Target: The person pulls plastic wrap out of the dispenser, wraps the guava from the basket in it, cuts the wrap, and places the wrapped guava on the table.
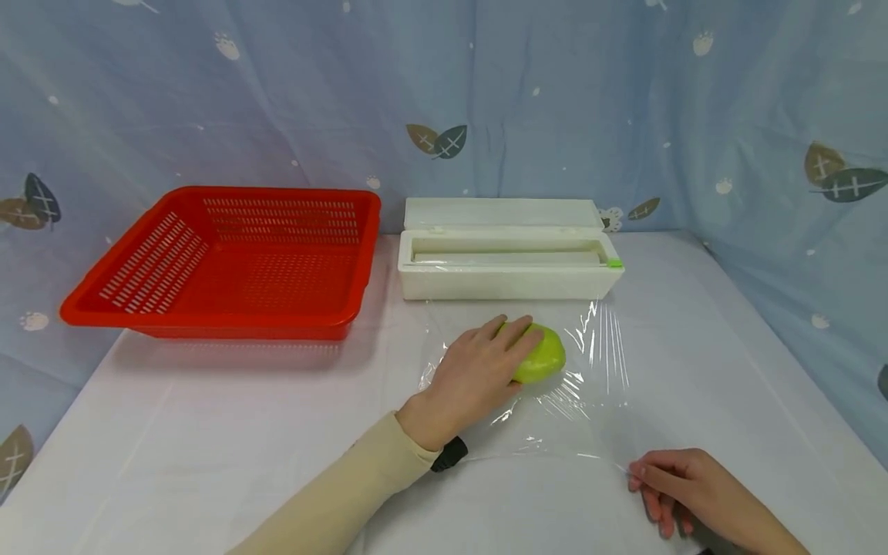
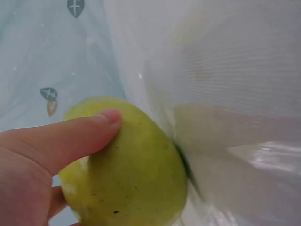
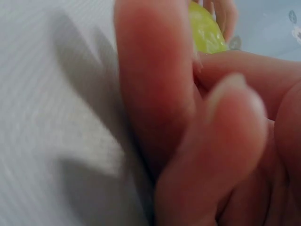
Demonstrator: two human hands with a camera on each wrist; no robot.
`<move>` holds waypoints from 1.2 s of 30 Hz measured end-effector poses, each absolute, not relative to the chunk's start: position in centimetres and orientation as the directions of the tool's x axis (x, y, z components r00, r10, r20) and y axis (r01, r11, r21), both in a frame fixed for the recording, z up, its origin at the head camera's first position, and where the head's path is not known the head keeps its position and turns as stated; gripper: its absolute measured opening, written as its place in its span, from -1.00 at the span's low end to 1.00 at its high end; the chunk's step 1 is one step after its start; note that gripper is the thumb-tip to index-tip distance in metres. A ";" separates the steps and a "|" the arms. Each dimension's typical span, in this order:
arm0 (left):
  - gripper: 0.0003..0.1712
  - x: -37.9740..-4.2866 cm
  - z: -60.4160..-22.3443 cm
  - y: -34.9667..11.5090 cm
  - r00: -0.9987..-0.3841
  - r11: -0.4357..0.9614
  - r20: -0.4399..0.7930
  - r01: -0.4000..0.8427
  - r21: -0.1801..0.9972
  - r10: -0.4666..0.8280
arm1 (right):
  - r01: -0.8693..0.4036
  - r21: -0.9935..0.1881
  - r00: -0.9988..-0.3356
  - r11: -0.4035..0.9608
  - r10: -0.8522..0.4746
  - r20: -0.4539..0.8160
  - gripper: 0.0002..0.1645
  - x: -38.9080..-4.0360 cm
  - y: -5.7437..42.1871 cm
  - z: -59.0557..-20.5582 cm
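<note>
Your left hand [image 1: 472, 378] grips the green fruit [image 1: 546, 359], thumb on one side and fingers around the other. Your right hand [image 1: 687, 489] pinches the near right corner of the plastic film [image 1: 572, 401] between thumb and forefinger. The fruit sits on the film, in front of the white box [image 1: 502, 284], on the table [image 1: 714, 362].

Done: film is drawn out and lies under the fruit; the box lid [image 1: 502, 213] is up. Left, in judgement: the film appears uncut, running back to the box, and no film covers the fruit's top.

Count: one fruit, one sheet of film, one box, one roll [image 1: 506, 259], one red basket [image 1: 215, 321], two hands.
</note>
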State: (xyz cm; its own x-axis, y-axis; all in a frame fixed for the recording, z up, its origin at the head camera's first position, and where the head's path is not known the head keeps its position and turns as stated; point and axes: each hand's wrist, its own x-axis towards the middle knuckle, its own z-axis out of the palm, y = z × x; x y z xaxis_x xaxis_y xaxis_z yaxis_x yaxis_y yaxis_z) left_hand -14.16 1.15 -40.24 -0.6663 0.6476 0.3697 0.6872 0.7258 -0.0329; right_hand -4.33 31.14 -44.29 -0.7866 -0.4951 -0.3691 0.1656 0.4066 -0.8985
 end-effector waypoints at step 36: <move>-0.20 -14.3 -39.1 0.0 -0.721 0.716 0.239 0.687 0.121 0.651 | 0.100 -0.974 -0.862 -0.205 -0.507 0.018 -0.57 -6.5 26.1 -40.4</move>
State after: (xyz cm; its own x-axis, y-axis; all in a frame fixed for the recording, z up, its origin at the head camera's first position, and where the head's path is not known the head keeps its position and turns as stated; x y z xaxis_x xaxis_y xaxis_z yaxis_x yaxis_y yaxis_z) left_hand -14.27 -0.03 -39.13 -0.7205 0.6511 0.2385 0.6873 0.7162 0.1210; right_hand -6.46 26.05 -40.44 -0.8620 -0.5066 0.0183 0.0999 -0.2052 -0.9736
